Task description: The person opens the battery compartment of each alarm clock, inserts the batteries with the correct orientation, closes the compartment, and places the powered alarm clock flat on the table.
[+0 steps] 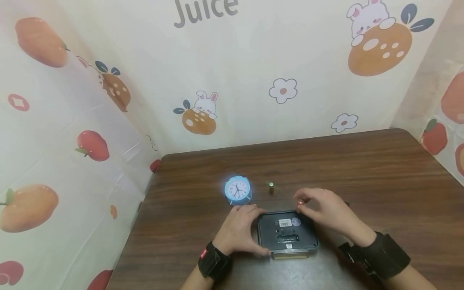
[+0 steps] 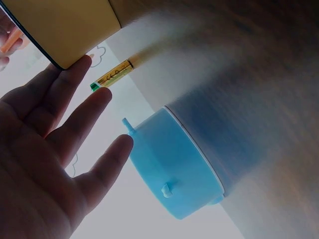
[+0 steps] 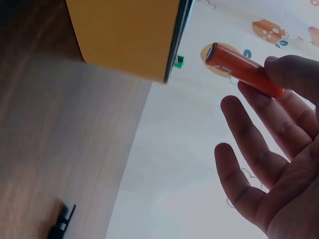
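Observation:
A black-backed rectangular box [image 1: 268, 237] with yellowish sides lies on the table, a small slot, a label and a round sticker on its upper face. My left hand [image 1: 239, 230] holds its left end, thumb at the front edge and fingers at the back corner. In the left wrist view, the fingers [image 2: 79, 124] are nearly straight. Above the box's back right corner, my right hand [image 1: 328, 209] pinches an orange-red battery [image 3: 239, 69] between thumb and fingers. A green-topped battery [image 1: 271, 188] stands upright behind the box.
A light blue alarm clock [image 1: 237, 189] stands behind my left hand, close to its fingers. A small black object [image 3: 61, 221] lies on the wooden table [image 1: 174, 225] to the right. Printed cloth walls [image 1: 246, 121] rise around the table's back and sides.

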The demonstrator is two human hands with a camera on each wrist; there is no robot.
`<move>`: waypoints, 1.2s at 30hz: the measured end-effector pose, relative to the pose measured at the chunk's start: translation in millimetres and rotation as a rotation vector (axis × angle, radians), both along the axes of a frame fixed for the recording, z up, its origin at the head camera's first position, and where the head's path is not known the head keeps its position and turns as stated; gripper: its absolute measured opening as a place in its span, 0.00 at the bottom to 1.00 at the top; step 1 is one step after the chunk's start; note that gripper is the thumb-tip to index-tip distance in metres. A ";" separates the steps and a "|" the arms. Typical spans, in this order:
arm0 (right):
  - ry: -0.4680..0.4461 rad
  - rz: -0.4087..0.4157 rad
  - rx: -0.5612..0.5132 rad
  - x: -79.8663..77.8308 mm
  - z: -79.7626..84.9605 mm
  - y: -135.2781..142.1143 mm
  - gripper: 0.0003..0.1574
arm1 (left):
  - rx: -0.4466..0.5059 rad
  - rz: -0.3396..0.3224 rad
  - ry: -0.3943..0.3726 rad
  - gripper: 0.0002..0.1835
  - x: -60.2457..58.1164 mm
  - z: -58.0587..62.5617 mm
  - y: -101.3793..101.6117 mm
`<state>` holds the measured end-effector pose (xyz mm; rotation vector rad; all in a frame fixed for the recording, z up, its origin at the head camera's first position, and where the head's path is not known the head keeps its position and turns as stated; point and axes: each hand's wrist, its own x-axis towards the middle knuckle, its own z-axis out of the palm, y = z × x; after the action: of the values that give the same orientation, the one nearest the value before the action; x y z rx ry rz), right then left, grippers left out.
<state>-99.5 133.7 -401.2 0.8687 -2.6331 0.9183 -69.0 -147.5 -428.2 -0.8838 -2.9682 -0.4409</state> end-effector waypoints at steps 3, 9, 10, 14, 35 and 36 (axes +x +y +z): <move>-0.027 0.048 -0.006 2.3 -0.7 -1.0 0.15 | 0.002 -0.002 -0.002 0.53 -0.3 -0.1 0.2; -0.063 0.162 -0.021 3.6 -2.9 -2.9 0.15 | 0.005 -0.001 -0.006 0.53 0.0 -0.9 0.2; -0.064 0.187 -0.023 3.8 -3.6 -3.4 0.15 | 0.005 -0.001 -0.007 0.53 0.0 -1.1 0.1; -0.053 0.304 -0.033 4.7 -5.8 -5.1 0.13 | 0.006 -0.002 -0.010 0.53 -0.3 -1.0 -0.1; -0.093 0.385 0.103 11.7 -10.3 -19.1 0.13 | -0.001 -0.006 -0.031 0.52 -3.8 -1.1 -0.8; -0.089 0.383 0.104 11.8 -10.3 -20.0 0.12 | 0.001 -0.007 -0.028 0.52 -4.0 -0.8 -0.8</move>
<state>-87.7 113.8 -411.5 1.4249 -2.6578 0.9263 -73.0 -148.3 -429.0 -0.8962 -2.9909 -0.4593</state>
